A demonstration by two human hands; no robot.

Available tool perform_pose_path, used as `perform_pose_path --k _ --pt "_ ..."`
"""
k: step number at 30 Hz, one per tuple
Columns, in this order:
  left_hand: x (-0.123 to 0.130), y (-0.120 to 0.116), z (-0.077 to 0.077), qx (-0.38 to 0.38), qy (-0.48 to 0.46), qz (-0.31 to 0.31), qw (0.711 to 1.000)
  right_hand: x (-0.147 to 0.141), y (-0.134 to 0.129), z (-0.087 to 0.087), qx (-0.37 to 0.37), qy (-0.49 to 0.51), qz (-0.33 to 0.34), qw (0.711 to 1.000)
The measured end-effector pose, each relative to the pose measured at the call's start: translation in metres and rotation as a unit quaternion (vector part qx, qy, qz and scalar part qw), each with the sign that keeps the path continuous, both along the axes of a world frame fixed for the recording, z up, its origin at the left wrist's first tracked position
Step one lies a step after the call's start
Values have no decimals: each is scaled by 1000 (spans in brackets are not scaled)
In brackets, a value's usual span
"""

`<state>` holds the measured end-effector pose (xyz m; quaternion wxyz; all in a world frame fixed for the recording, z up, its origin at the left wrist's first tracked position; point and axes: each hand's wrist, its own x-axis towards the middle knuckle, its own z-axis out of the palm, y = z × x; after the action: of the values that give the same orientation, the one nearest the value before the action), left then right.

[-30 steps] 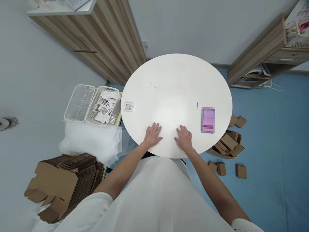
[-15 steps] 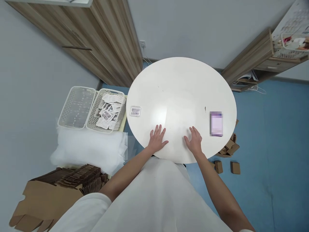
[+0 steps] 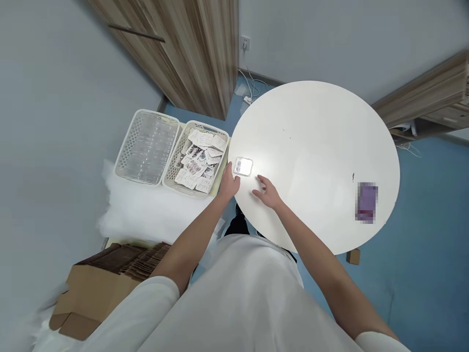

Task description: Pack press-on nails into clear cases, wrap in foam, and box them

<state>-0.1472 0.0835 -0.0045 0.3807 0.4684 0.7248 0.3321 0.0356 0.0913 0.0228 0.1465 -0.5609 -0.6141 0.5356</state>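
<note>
One small, clear, squarish case (image 3: pixel 243 166) with rounded corners and a glossy surface lies flat near the left edge of a single smooth white oval table (image 3: pixel 311 127). Two bare hands flank it. The left hand (image 3: pixel 229 183) is at the table's rim just beside the case, thumb parted from the fingers; whether it touches the case I cannot tell. The right hand (image 3: pixel 268 192) is half open, fingers loosely curved, thumb apart, gripping nothing, with its forearm slanting in from the lower right. One blurred purple rectangle (image 3: pixel 367 201) lies toward the table's right edge. Left of the table stand two perforated white baskets (image 3: pixel 186 190), one with clear plastic pieces (image 3: pixel 152 146), one with many printed cards (image 3: pixel 196 166). Nearer are soft white translucent sheets (image 3: pixel 157 212) and stacked brown cardboard (image 3: pixel 98 293). One small brown box (image 3: pixel 353 256) sits on the blue floor (image 3: pixel 432 220).
</note>
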Motion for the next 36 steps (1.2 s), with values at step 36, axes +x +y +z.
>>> perform_pose_path --k 36 --pt "230 -90 20 -91 -107 -210 968 245 -114 -9 -49 154 -148 976"
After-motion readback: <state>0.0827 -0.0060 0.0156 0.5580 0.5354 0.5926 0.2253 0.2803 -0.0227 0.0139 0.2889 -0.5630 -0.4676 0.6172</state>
